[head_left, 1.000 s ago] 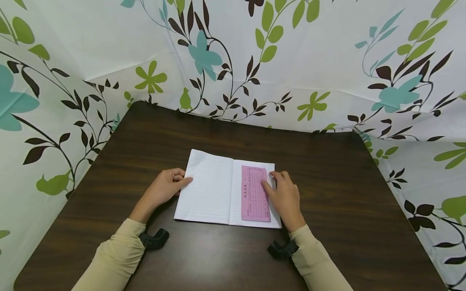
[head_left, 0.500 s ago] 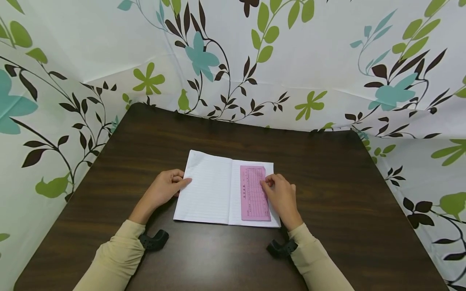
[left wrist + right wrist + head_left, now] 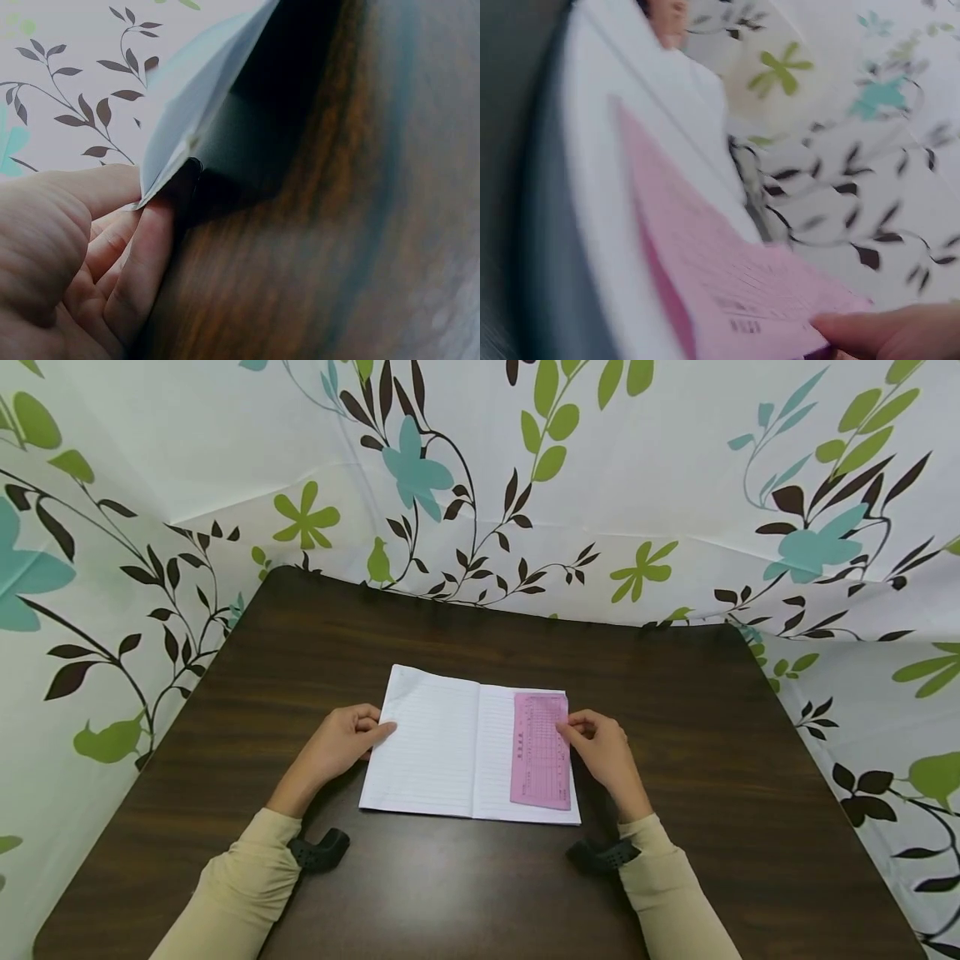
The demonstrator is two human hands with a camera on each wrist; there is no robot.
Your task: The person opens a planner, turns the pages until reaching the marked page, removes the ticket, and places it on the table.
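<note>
An open notebook with lined white pages lies in the middle of the head view. My left hand grips its left edge, thumb on the page and fingers underneath; in the left wrist view the left hand pinches the cover and pages. Over the right page is a pink printed slip, possibly several sheets thick. My right hand pinches its right edge between thumb and fingers. In the right wrist view the pink slip is bent, its held side raised off the page, with the right thumb on top.
A dark wood-grain table bears the notebook. Behind it hangs a white cloth with a leaf and flower print. A black wrist device sits on the left wrist, and another black device on the right.
My right hand has taken hold of the pink slip's right edge and moved it rightward across the page, toward the notebook's right edge. The left hand has stayed in place on the notebook.
</note>
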